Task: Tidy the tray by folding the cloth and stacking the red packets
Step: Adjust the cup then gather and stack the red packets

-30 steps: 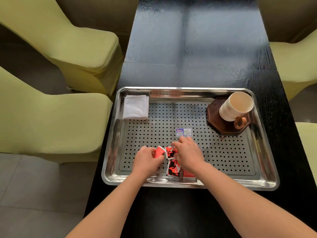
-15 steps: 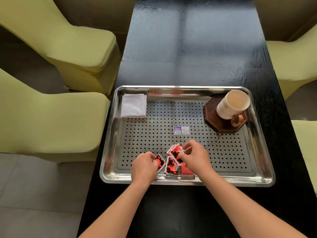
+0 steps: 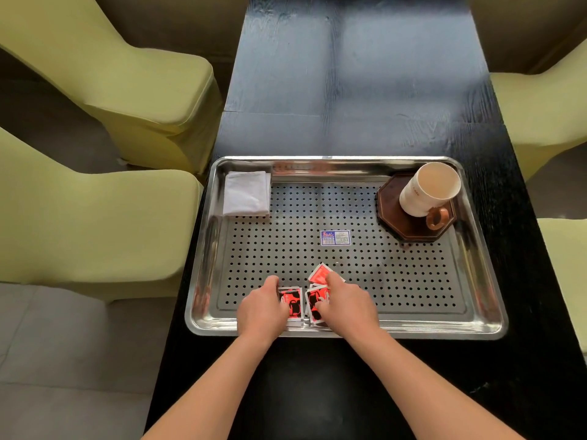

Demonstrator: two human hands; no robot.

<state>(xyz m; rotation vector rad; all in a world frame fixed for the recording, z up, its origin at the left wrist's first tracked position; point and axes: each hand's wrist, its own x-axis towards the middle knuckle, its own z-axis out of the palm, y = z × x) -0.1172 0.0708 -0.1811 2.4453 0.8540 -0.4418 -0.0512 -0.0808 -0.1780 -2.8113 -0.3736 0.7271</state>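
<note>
A: Report grip state, both hands.
B: I read the left hand (image 3: 263,309) with its grip curled on one of the red-and-black printed packets (image 3: 291,302). The right hand (image 3: 347,308) pinches the adjacent ones. All lie at the near edge of the perforated stainless-steel tray (image 3: 413,329).
A: Cloth position?
B: I see the white folded cloth (image 3: 247,193) flat in the tray's far-left corner, well apart from both hands. The tray sits on the black wooden surface (image 3: 349,90).

packets (image 3: 291,302) red-black | cloth (image 3: 247,193) white | tray (image 3: 349,331) silver, dotted
</note>
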